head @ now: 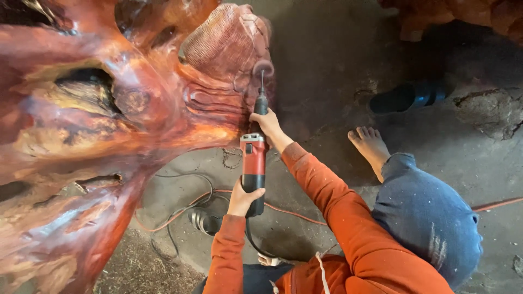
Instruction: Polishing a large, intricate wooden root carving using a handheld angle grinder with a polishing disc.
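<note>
1. The grinder (253, 163), red and black, was held nearly upright in the middle of the view, its thin shaft pointing away from the person.
2. Its small round bit (263, 67) was blurred and met the ridged edge of the carving (98, 125), a large glossy red-orange root sculpture filling the left side.
3. The right hand (265, 123) wrapped the grinder's narrow black neck, its grip closed on the tool just beside the wood.
4. The left hand (243, 197) closed its grip round the black rear end of the grinder, thumb over the top.
5. Both arms wore orange sleeves (332, 201).
6. A black cable (180, 212) and an orange cord (294, 213) lay looped on the floor (321, 71) under the hands, near a small dark round object.
7. The person's bare foot (370, 147) rested on the concrete floor to the right, the knee (430, 218) in dusty blue trousers bent beside it.
8. A dark boot (408, 97) lay farther off, upper right, near cracked concrete.
9. Sawdust (136, 267) covered the floor at the carving's base.
</note>
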